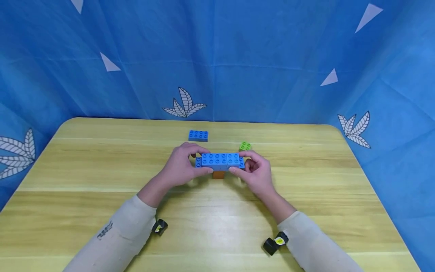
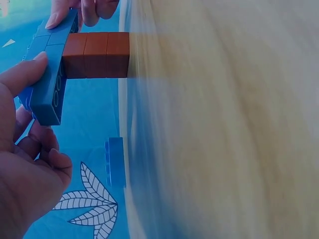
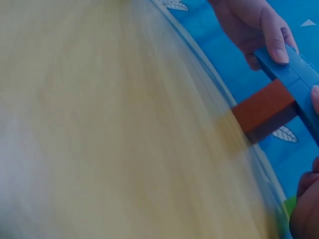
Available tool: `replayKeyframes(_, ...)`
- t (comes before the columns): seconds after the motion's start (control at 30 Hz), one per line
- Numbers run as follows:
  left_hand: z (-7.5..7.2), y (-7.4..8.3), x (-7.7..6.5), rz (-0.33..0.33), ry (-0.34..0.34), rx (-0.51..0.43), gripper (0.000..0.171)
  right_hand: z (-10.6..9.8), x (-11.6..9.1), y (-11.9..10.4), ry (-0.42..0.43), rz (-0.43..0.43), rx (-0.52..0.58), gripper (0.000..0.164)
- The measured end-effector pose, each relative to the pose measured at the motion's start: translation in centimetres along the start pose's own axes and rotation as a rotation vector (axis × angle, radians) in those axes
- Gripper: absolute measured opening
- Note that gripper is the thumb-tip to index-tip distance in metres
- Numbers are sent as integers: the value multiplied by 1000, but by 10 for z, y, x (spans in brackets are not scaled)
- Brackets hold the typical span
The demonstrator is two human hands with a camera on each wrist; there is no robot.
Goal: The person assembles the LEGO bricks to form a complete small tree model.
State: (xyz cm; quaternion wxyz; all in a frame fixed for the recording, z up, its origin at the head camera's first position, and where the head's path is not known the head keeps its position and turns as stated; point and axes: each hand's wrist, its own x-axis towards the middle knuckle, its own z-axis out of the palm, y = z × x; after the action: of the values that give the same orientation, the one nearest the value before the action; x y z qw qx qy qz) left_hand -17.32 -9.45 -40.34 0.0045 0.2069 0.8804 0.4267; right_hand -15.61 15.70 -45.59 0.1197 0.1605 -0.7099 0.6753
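A column of stacked brown bricks (image 1: 218,175) stands upright on the table, with two layers of blue bricks (image 1: 214,161) lying crosswise over its top. The lower blue layer sticks out past the upper one at both ends. My left hand (image 1: 180,165) pinches the left part of the upper blue layer between thumb and fingers. On the other end, my right hand (image 1: 257,172) grips the shorter upper blue brick (image 1: 233,158), thumb in front and index finger behind. The left wrist view shows the brown column (image 2: 95,55) under the blue bricks (image 2: 50,89).
Behind the left hand lies a loose blue brick (image 1: 198,136). A small green brick (image 1: 245,146) sits behind the right hand. The wooden table (image 1: 217,234) reaches back to a blue patterned cloth (image 1: 258,94).
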Motion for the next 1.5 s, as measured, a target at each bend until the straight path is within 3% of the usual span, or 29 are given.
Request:
replayKeyframes(0.27,-1,-4,0,4,-6,-4,45,8,-5,9,35,-142,47,40)
replayKeyframes(0.6,-5,-4,1,-4,-32,-1,48,6,-6,13,25,-106,104,41)
replayKeyframes(0.7,-9,-8,3,0,-41,-86,48,5,-7,13,18,-100,111,41)
replayKeyframes(0.87,-24,-24,22,-74,46,-208,47,5,-6,14,16,-99,117,40)
replayKeyframes(1.0,-32,-42,45,-128,96,-115,50,6,-5,15,15,-105,121,38)
replayKeyframes(1.17,-36,-56,63,-152,59,-23,52,8,-5,16,8,-123,127,38)
replayKeyframes(1.5,-29,-70,77,-306,12,-83,57,6,-5,13,7,-92,119,37)
